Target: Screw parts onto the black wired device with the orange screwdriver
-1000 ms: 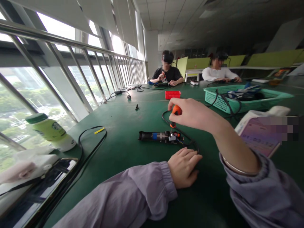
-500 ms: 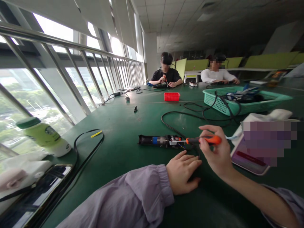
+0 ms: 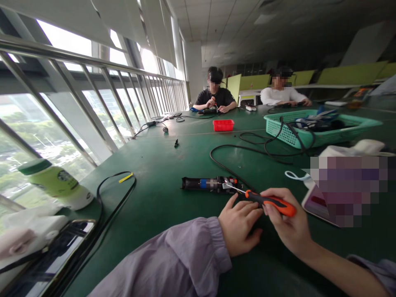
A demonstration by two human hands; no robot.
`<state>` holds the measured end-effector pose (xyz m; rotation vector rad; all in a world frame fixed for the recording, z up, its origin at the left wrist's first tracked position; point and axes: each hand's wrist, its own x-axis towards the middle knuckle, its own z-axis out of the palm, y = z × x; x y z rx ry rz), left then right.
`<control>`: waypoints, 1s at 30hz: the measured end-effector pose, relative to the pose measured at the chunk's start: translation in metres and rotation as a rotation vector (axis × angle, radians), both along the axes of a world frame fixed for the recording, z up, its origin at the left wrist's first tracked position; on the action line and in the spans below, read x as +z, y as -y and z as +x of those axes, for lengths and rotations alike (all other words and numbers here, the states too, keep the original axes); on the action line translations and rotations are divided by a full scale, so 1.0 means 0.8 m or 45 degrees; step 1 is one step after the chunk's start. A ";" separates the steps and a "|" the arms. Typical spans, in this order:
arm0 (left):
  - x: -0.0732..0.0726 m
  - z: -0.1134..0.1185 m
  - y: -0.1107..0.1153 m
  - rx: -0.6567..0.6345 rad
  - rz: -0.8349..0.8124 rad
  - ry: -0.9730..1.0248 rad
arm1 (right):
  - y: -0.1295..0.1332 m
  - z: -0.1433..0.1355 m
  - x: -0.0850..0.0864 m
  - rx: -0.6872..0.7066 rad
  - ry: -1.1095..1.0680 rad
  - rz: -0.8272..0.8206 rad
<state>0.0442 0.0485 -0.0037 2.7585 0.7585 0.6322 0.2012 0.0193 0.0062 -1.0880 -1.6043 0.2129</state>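
Gripping a screwdriver between thumb and curled fingers, the right hand aims its shaft forward and leftward, the tip at a metal piece in the exposed end of a black tubular device. The device lies flat just ahead of the left hand, its length stretching off to that hand's left. Palm down, the left hand keeps its fingers loosely extended and its thumb apart; what lies beneath it is hidden. A black cable curves beyond both hands toward a green basket, whose rim bounds the space ahead and right, and a phone narrows the room just right of the right hand. Left of the left hand there is more room: green tabletop runs from the device's far end to a yellow tag and, well apart, a bottle near the table's left edge. Ahead of the hands, past the device, a broad stretch of surface reaches a red box.
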 end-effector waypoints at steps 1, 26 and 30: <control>0.000 -0.003 -0.001 0.026 0.044 0.025 | 0.000 0.000 -0.003 0.022 -0.015 -0.025; 0.017 -0.057 -0.022 0.735 0.324 -0.213 | 0.005 -0.002 -0.004 0.120 0.017 0.181; 0.022 -0.055 -0.021 0.746 0.309 -0.231 | 0.004 -0.004 -0.002 0.117 0.060 0.194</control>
